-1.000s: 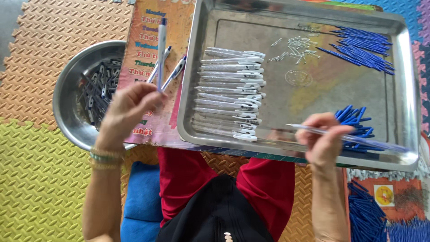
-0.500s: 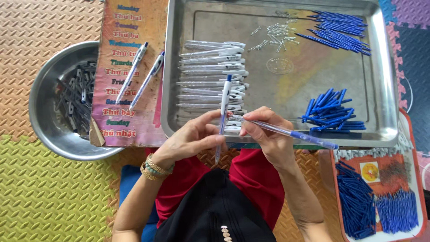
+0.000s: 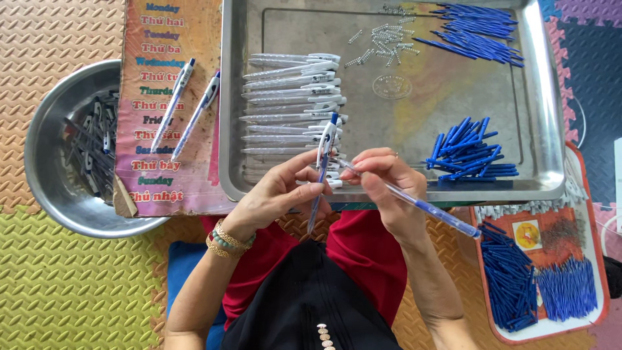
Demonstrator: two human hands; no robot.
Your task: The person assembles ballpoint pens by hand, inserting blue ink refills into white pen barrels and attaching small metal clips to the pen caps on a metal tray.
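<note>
Left hand fingers pinch a white-and-blue pen barrel; right hand fingers grip a blue refill, both over the steel tray near edge. A rectangular multicoloured word chart lies left of the tray.

A: What do the hands hold?
B: The left hand grips a white pen barrel upright; the right hand holds a blue refill, its tip at the barrel.

A: And around them?
B: A steel tray carries stacked barrels, springs and blue parts. A round bowl lies left, beside two finished pens on a printed card.
</note>
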